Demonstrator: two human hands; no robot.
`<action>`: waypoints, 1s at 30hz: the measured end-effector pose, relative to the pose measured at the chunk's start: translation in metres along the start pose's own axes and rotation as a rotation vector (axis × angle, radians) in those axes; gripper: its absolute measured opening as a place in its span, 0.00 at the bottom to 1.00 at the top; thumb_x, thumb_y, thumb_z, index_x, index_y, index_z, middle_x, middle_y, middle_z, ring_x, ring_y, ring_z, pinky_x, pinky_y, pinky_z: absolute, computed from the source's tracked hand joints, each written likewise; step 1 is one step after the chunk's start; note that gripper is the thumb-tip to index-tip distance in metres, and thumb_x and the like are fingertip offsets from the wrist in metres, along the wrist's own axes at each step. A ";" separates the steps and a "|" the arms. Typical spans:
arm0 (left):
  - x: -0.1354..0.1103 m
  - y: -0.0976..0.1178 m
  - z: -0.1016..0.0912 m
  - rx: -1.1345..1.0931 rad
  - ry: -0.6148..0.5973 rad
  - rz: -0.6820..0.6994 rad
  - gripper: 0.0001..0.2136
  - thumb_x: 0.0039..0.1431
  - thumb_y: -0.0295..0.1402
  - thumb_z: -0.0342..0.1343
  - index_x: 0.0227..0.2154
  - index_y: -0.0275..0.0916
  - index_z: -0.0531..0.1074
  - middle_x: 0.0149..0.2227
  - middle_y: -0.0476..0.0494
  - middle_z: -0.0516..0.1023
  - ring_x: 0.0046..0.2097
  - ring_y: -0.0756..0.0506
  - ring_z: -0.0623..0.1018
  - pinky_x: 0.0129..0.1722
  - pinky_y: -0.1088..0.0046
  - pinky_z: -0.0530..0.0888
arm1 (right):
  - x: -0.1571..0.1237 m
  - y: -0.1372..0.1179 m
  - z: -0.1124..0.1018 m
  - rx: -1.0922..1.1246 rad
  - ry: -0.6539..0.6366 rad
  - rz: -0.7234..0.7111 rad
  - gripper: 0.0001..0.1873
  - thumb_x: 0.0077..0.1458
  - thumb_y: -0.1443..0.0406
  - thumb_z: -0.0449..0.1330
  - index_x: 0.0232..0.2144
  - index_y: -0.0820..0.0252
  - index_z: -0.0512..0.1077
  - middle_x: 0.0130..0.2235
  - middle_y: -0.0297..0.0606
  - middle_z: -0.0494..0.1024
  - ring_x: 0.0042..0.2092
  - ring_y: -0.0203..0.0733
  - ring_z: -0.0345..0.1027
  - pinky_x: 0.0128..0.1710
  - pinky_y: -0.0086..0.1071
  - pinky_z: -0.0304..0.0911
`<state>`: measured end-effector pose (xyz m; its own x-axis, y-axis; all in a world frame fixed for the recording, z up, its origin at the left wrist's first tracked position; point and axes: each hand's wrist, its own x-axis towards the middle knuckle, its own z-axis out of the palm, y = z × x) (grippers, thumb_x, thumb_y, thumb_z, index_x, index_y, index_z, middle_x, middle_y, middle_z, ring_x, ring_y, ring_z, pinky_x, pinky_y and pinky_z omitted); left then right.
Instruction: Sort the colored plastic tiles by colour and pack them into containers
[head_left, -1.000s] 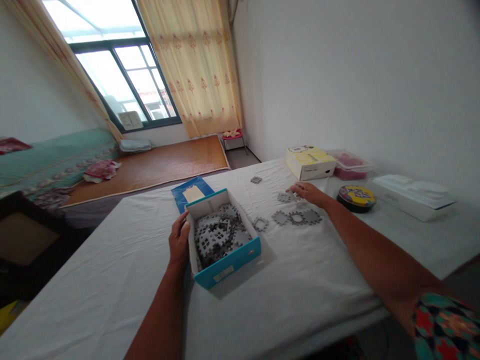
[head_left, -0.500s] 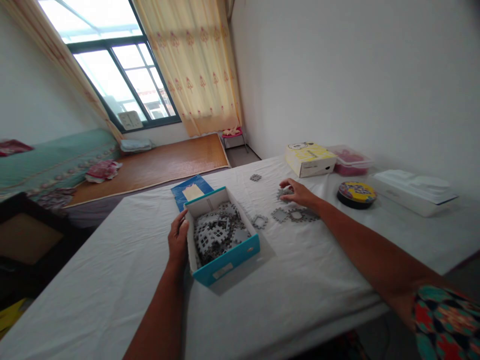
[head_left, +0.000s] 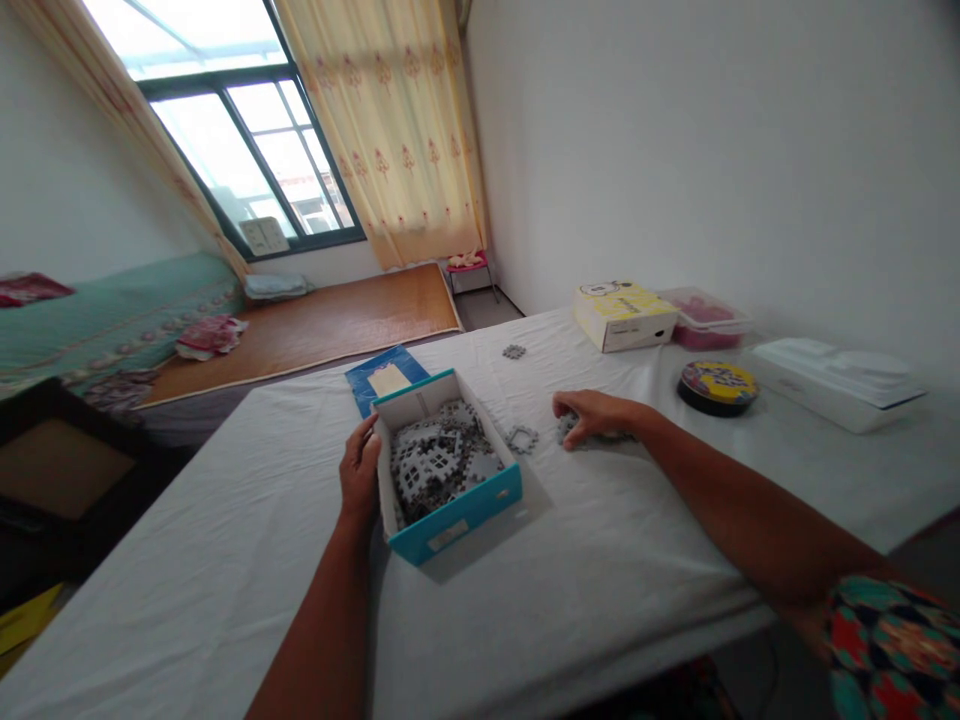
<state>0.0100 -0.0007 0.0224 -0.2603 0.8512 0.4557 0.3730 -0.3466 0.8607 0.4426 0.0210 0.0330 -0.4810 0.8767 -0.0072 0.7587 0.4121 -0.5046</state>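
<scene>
My left hand grips the left wall of a blue shoebox-like box, its fingers along the rim. Inside lies a heap of grey interlocking plastic pieces with toothed edges, some shaped like windows. To the right of the box, my right hand is bent down over the table, thumb and fingers closed around a grey interlocking piece. More pieces are partly hidden under that hand. A square, open-centred grey piece lies between box and hand. One more small grey piece sits farther back.
A blue booklet lies behind the box on the white tablecloth. Along the wall stand a yellow and white carton, a clear tub with red contents and a white lidded container. A round tin is nearer my right arm.
My right hand has moved down and nearer to me, from a grey piece onto the group of pieces below it, now covering them. My left hand stays on the box.
</scene>
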 end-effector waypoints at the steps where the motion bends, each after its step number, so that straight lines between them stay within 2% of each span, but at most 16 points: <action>1: 0.000 0.000 0.000 -0.001 -0.002 0.002 0.24 0.56 0.47 0.52 0.51 0.39 0.72 0.54 0.40 0.73 0.55 0.39 0.71 0.59 0.59 0.65 | 0.000 -0.002 -0.002 0.029 0.020 0.003 0.28 0.33 0.57 0.73 0.40 0.56 0.73 0.39 0.36 0.76 0.39 0.45 0.69 0.38 0.32 0.62; 4: -0.001 -0.001 0.000 -0.006 -0.002 0.008 0.23 0.56 0.47 0.53 0.51 0.39 0.72 0.54 0.39 0.73 0.56 0.39 0.71 0.59 0.59 0.65 | 0.004 -0.019 -0.005 0.196 0.204 0.000 0.25 0.36 0.54 0.72 0.36 0.57 0.73 0.36 0.35 0.75 0.39 0.44 0.69 0.40 0.34 0.63; 6: -0.001 -0.002 0.000 -0.011 -0.001 0.010 0.23 0.56 0.46 0.53 0.51 0.39 0.72 0.54 0.39 0.73 0.56 0.39 0.71 0.59 0.59 0.65 | 0.010 -0.045 -0.004 0.393 0.400 0.003 0.23 0.42 0.50 0.68 0.36 0.58 0.72 0.35 0.36 0.75 0.38 0.43 0.69 0.39 0.35 0.65; 8: -0.001 -0.003 0.000 -0.020 -0.001 0.008 0.23 0.56 0.46 0.53 0.51 0.39 0.72 0.54 0.39 0.73 0.55 0.39 0.71 0.58 0.59 0.66 | 0.016 -0.078 -0.002 0.597 0.497 -0.040 0.24 0.49 0.48 0.64 0.41 0.58 0.71 0.37 0.37 0.75 0.37 0.42 0.69 0.38 0.36 0.67; 9: -0.001 -0.004 0.000 -0.025 -0.001 0.006 0.23 0.56 0.46 0.53 0.51 0.39 0.72 0.54 0.39 0.73 0.55 0.39 0.71 0.58 0.60 0.66 | 0.019 -0.095 -0.002 0.671 0.467 -0.092 0.25 0.51 0.48 0.62 0.44 0.57 0.71 0.39 0.38 0.76 0.38 0.42 0.70 0.39 0.37 0.68; 11: -0.002 -0.005 0.000 -0.036 -0.005 0.004 0.23 0.57 0.46 0.52 0.52 0.39 0.72 0.55 0.39 0.73 0.56 0.40 0.71 0.58 0.60 0.65 | 0.021 -0.122 -0.007 0.723 0.321 -0.222 0.26 0.54 0.49 0.61 0.51 0.56 0.69 0.45 0.40 0.75 0.45 0.43 0.70 0.45 0.39 0.68; 13: -0.002 -0.006 0.000 -0.046 -0.008 0.011 0.23 0.58 0.45 0.52 0.52 0.39 0.72 0.55 0.39 0.72 0.56 0.40 0.71 0.59 0.60 0.65 | 0.020 -0.130 -0.017 0.666 0.272 -0.290 0.26 0.55 0.51 0.60 0.53 0.54 0.69 0.51 0.41 0.74 0.52 0.45 0.68 0.50 0.42 0.66; 15: -0.002 -0.008 0.000 -0.050 -0.010 0.020 0.22 0.58 0.45 0.52 0.52 0.39 0.72 0.55 0.39 0.73 0.56 0.40 0.71 0.59 0.60 0.65 | 0.013 -0.114 -0.029 0.550 0.353 -0.241 0.24 0.57 0.51 0.58 0.52 0.54 0.70 0.53 0.40 0.73 0.55 0.46 0.66 0.53 0.43 0.64; 17: -0.002 -0.009 0.000 -0.048 -0.004 0.027 0.22 0.58 0.45 0.52 0.52 0.39 0.72 0.55 0.39 0.73 0.56 0.40 0.71 0.59 0.60 0.65 | 0.000 -0.079 -0.038 0.385 0.380 -0.106 0.22 0.56 0.51 0.58 0.49 0.55 0.73 0.52 0.41 0.75 0.54 0.48 0.67 0.53 0.44 0.64; 19: -0.002 -0.010 0.001 -0.046 0.000 0.031 0.22 0.59 0.45 0.52 0.52 0.39 0.72 0.54 0.39 0.73 0.55 0.40 0.71 0.58 0.60 0.65 | -0.019 -0.035 -0.040 0.187 0.262 0.050 0.23 0.50 0.52 0.63 0.47 0.56 0.75 0.51 0.43 0.76 0.54 0.52 0.67 0.54 0.45 0.63; 21: -0.001 -0.010 0.001 -0.046 -0.001 0.035 0.23 0.59 0.45 0.52 0.52 0.39 0.72 0.54 0.38 0.73 0.55 0.40 0.72 0.58 0.60 0.66 | -0.040 0.004 -0.036 0.024 0.100 0.176 0.31 0.39 0.54 0.70 0.48 0.56 0.76 0.53 0.45 0.75 0.57 0.58 0.64 0.58 0.47 0.58; 23: 0.000 -0.011 0.002 -0.046 -0.004 0.036 0.23 0.58 0.45 0.52 0.52 0.38 0.72 0.54 0.38 0.73 0.55 0.40 0.71 0.58 0.60 0.66 | -0.058 0.027 -0.029 -0.055 -0.024 0.213 0.38 0.33 0.56 0.72 0.50 0.55 0.74 0.56 0.45 0.73 0.59 0.60 0.61 0.59 0.46 0.55; 26: 0.001 -0.013 0.002 -0.049 -0.004 0.028 0.23 0.58 0.45 0.53 0.52 0.38 0.72 0.54 0.38 0.73 0.55 0.39 0.71 0.58 0.60 0.65 | -0.068 0.031 -0.024 -0.115 -0.086 0.198 0.36 0.35 0.55 0.70 0.50 0.56 0.74 0.55 0.45 0.72 0.58 0.59 0.61 0.58 0.44 0.54; 30: 0.001 -0.013 0.002 -0.053 -0.004 0.037 0.23 0.58 0.46 0.52 0.52 0.39 0.72 0.55 0.39 0.73 0.56 0.39 0.70 0.59 0.59 0.65 | -0.060 0.011 -0.025 -0.121 -0.100 0.202 0.32 0.36 0.57 0.69 0.47 0.57 0.72 0.50 0.44 0.74 0.51 0.53 0.66 0.49 0.37 0.61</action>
<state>0.0067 0.0051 0.0115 -0.2440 0.8389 0.4866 0.3345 -0.3981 0.8542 0.4905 -0.0211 0.0494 -0.3510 0.9178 -0.1853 0.8877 0.2632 -0.3777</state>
